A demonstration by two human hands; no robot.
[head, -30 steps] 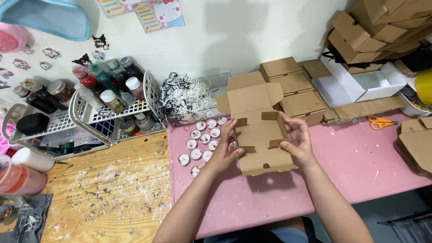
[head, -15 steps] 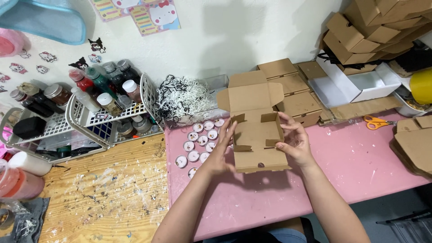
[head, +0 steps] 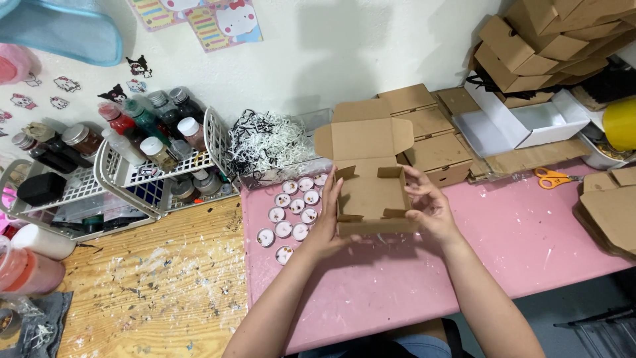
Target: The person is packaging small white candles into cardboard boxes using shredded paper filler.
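A brown cardboard mailer box [head: 371, 192], half folded with its lid flap standing open toward the wall, is held over the pink table [head: 517, 245]. My left hand [head: 324, 225] presses its left side wall and my right hand [head: 429, 207] presses its right side wall. Just left of the box lie several small round tealight candles [head: 291, 212] in white cups.
Several folded brown boxes [head: 430, 132] stand behind, with more stacked at the top right [head: 550, 33]. An open white box [head: 530, 122], orange scissors [head: 553, 178], flat cardboard blanks [head: 613, 209], a clear tub of shredded paper [head: 265, 146] and a white wire rack of bottles [head: 132, 166] surround the spot.
The two hands have pushed the box's side walls up and inward, and the box has shifted slightly nearer the wall.
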